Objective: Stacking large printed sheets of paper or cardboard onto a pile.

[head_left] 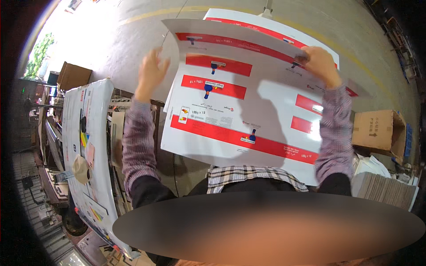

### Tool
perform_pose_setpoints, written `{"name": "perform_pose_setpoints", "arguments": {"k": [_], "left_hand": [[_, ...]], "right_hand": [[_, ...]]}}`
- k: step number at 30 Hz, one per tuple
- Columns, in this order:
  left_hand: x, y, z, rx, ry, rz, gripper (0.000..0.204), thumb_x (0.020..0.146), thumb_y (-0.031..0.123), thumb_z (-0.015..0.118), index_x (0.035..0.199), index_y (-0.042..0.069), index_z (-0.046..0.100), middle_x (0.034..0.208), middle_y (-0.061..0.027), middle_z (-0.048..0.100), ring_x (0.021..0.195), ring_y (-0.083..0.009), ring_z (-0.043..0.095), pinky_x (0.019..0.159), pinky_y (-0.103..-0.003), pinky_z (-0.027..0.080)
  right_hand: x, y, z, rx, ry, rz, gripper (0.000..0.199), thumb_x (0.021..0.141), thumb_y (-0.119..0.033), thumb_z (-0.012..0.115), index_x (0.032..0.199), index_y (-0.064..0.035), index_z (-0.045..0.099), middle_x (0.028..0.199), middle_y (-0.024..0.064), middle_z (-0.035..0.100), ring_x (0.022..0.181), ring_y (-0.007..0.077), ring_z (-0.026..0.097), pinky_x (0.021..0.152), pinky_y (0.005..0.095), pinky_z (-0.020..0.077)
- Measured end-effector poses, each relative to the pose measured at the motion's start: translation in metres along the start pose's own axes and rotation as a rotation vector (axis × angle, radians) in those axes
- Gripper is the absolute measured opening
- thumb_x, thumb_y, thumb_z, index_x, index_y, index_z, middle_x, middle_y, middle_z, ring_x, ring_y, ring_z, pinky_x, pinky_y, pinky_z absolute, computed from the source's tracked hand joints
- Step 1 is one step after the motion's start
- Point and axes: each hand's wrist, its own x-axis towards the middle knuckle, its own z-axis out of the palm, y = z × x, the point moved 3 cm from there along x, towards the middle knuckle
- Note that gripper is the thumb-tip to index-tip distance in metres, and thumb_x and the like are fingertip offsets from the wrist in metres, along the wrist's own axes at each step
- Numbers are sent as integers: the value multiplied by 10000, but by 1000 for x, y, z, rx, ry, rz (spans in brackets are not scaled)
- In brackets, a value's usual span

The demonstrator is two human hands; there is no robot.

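A large white printed sheet (262, 106) with red bands and small blue and orange pictures lies in front of me on a stack of similar sheets (330, 44). Another printed sheet (208, 30) is raised along its far side, its edge curling upward and casting a shadow. My right hand (320, 64) is closed on the far right part of this raised sheet; its fingertips are partly hidden. My left hand (152, 73) is in the air just left of the sheets, apart from them. It is a little blurred, with thumb and fingers spread and nothing in them.
At my left stands a long table (95, 186) under a white printed cover, with a beige round object (81, 169) on it. A cardboard box (74, 76) sits beyond it. On the right are an open cardboard box (375, 128) and a stack of grey board (384, 191).
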Motion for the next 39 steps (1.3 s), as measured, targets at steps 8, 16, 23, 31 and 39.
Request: {"name": "perform_pose_setpoints", "arguments": {"k": [8,16,23,31,39], "left_hand": [[133,202,50,37,104,1135,220,834,208,598,872,-8,589,806,-142,611,723,-255,591,639,-385,484],[11,165,146,65,-867,306,399,957,352,357,1159,74,559,995,-218,623,953,-378,611,808,-485,471],[-5,191,135,-73,-772,243,583,887,452,380,952,-63,646,996,-252,637,943,-384,605,872,-440,451],[-17,188,147,109,-471,138,453,913,334,377,770,12,662,762,-165,653,731,-326,616,794,-451,405],[-4,98,124,56,-571,252,413,909,367,380,857,75,667,874,-138,671,804,-361,629,855,-496,433]], "right_hand": [[-104,-160,-37,-24,201,178,517,731,-183,671,1159,56,506,1150,245,545,1112,357,519,931,469,401],[-175,-179,-62,196,-242,1,787,728,-420,697,1359,-61,396,1377,200,393,1286,384,361,1043,530,242],[-128,0,40,328,-580,400,556,955,-500,328,880,-19,597,864,205,608,794,359,564,718,444,441],[-120,-19,86,69,-74,573,594,895,-555,403,764,-22,631,822,192,640,784,360,592,708,460,431],[-161,32,65,264,-272,697,577,890,-564,400,898,-56,674,909,128,666,901,358,602,832,440,422]]}}
